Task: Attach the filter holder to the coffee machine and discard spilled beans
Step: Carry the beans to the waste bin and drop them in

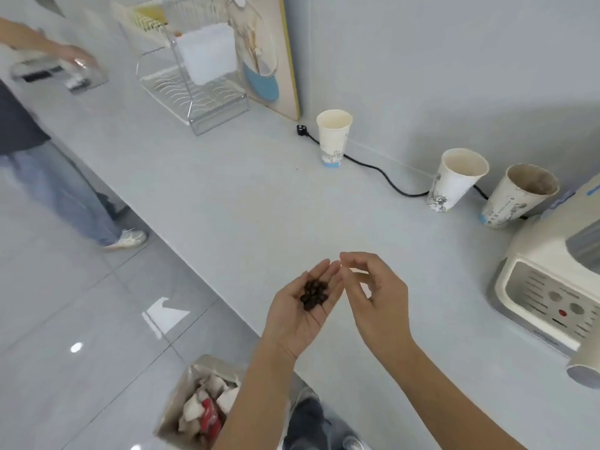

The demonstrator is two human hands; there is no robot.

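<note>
My left hand (300, 315) is cupped palm up over the counter's front edge, holding a small pile of dark coffee beans (313, 293). My right hand (376, 297) hovers just to its right with fingers curled and thumb near forefinger, touching the left fingertips; nothing shows in it. The cream coffee machine (548, 284) stands at the right edge of the counter, partly cut off. A round cream-and-grey part (584, 371) shows below it at the frame edge; I cannot tell whether it is the filter holder.
A cardboard bin (199, 407) with crumpled waste sits on the floor below my left arm. Three paper cups (333, 138) (456, 178) (519, 194) and a black cable (383, 177) line the wall. A dish rack (194, 89) stands far left. Another person (39, 151) is at the counter's far end.
</note>
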